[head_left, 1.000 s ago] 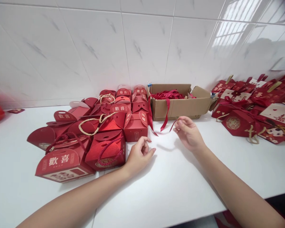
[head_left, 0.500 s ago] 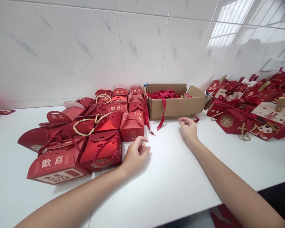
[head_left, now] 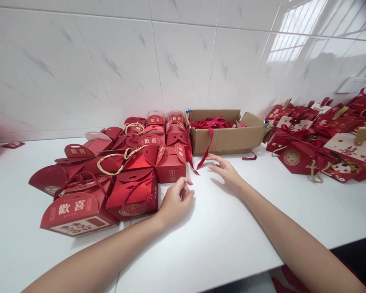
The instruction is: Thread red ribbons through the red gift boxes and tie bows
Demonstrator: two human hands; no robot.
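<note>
My left hand [head_left: 177, 200] rests on the white table beside the red gift boxes, loosely curled, with a gap between thumb and fingers and nothing in it. Close to it stand a plain red box [head_left: 171, 165] and a red box with a dark red cord handle [head_left: 131, 195]. My right hand [head_left: 225, 171] is stretched out over the table, fingers apart and empty. Its fingertips are by a red ribbon [head_left: 210, 143] that hangs over the front of a cardboard box [head_left: 228, 140]. Whether they touch the ribbon I cannot tell. More red ribbon [head_left: 212, 122] lies heaped inside the cardboard box.
Several red gift boxes [head_left: 79, 209], some with cord handles, are packed together on the left. Finished-looking red and white boxes [head_left: 350, 152] with bows crowd the right. A tiled wall [head_left: 183, 61] rises behind the table [head_left: 219, 236]. A short ribbon piece [head_left: 250, 157] lies before the cardboard box.
My right hand has moved left, from in front of the cardboard box toward the hanging ribbon. My left hand has stayed nearly where it was. The view has shifted slightly.
</note>
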